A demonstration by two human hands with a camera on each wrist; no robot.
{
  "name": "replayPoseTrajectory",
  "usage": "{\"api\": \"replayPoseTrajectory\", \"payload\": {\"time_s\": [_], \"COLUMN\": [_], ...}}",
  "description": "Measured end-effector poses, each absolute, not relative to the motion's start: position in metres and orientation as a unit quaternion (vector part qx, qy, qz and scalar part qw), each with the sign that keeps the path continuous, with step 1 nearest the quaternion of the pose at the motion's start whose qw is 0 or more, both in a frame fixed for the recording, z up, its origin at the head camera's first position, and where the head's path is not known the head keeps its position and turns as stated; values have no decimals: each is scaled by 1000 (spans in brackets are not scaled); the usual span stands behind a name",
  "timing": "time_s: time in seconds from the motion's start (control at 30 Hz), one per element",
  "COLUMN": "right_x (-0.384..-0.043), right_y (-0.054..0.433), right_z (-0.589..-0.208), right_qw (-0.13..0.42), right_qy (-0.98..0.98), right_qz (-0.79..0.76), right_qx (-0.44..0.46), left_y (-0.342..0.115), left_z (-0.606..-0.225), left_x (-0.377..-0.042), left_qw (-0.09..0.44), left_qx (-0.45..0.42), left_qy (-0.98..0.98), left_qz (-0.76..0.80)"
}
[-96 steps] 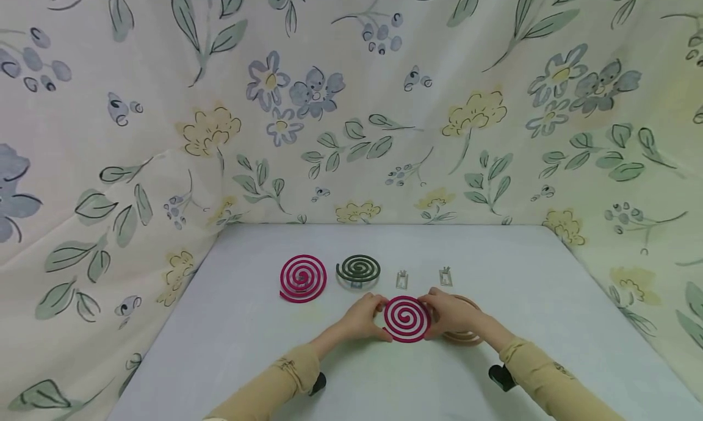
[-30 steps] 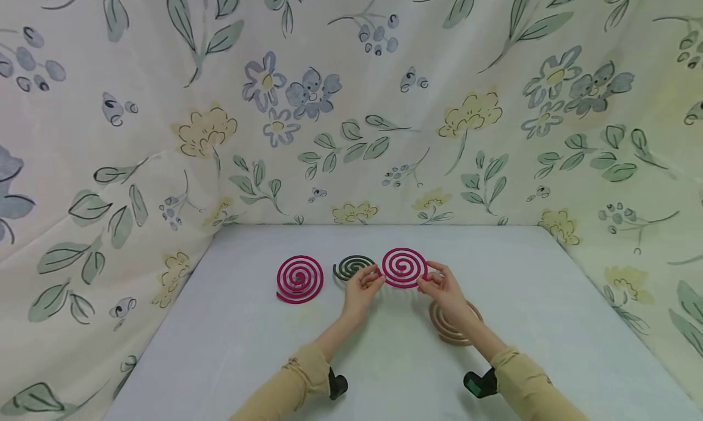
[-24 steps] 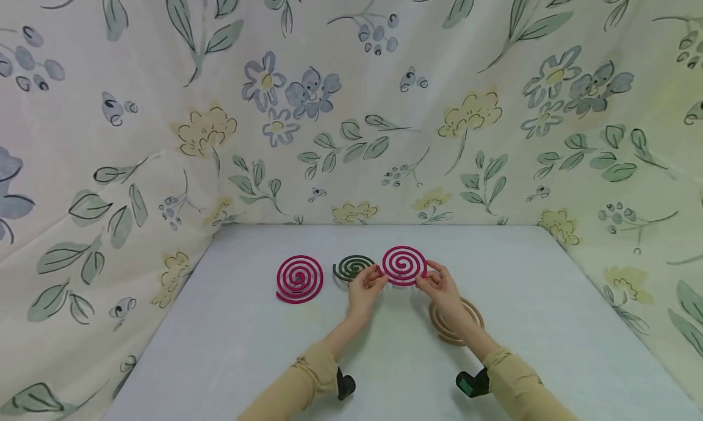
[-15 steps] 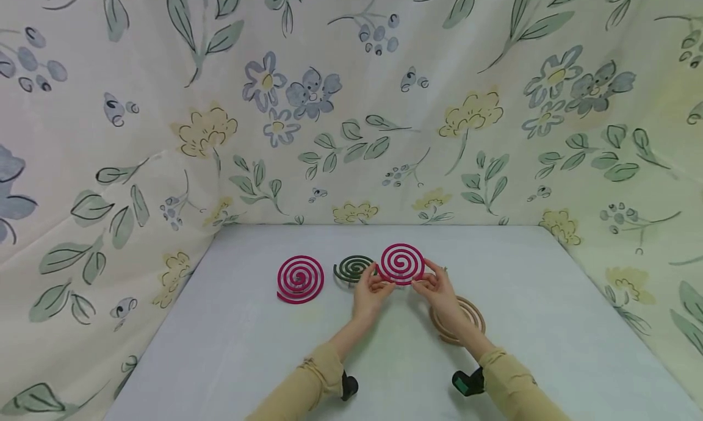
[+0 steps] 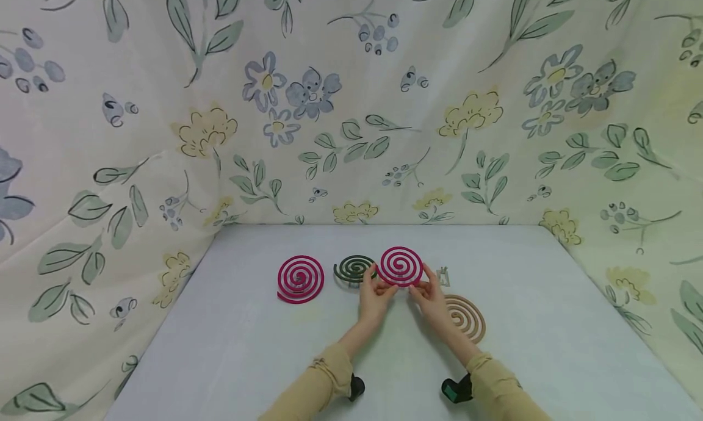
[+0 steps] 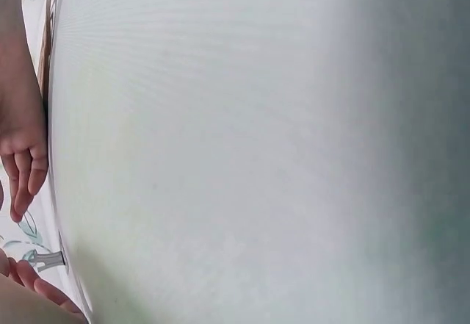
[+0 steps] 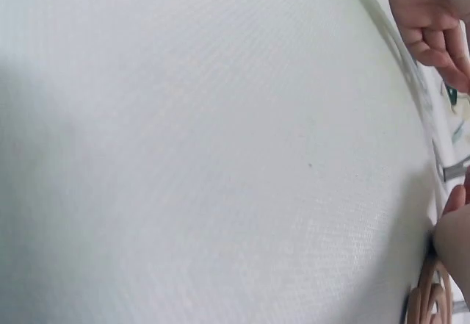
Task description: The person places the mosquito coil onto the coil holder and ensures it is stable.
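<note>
In the head view a pink mosquito coil is held by both hands over the spot of a small metal stand, which the coil mostly hides. My left hand pinches its lower left edge. On the lower right edge the fingers of my right hand pinch it. The left wrist view shows a metal stand upright between the hands; the right wrist view shows a stand too. Whether the coil touches the stand cannot be seen.
Another pink coil stands at the left, beside a green coil on a stand. A bare metal stand is right of the held coil. A brown coil lies nearer, partly behind the right forearm. Floral cloth hangs behind the white table.
Both hands have carried the pink coil away from me, from in front of the stands to over the left one. In the last half second it sank slightly and the hands drew closer together.
</note>
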State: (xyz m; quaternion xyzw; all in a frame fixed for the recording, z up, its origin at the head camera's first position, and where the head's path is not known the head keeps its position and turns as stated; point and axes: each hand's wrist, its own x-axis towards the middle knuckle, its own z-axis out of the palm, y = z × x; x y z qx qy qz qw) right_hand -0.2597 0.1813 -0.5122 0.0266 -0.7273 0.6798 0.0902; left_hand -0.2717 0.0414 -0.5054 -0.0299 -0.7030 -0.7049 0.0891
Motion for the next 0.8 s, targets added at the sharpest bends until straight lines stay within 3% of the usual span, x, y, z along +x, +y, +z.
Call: {"api": "replayPoseTrajectory", "payload": {"time_s": [0.8], "right_x": [-266], "right_y": [174], "right_z": [-514], "right_qw": [93], "right_qy": [-751], "right_qz": [650], "right_qx": [-61], "left_y": [48], "left_z": [-510], "left_x": [-281], "left_qw": [65], "left_qx": [-33], "left_qy": [-714], "left_qz": [-697]}}
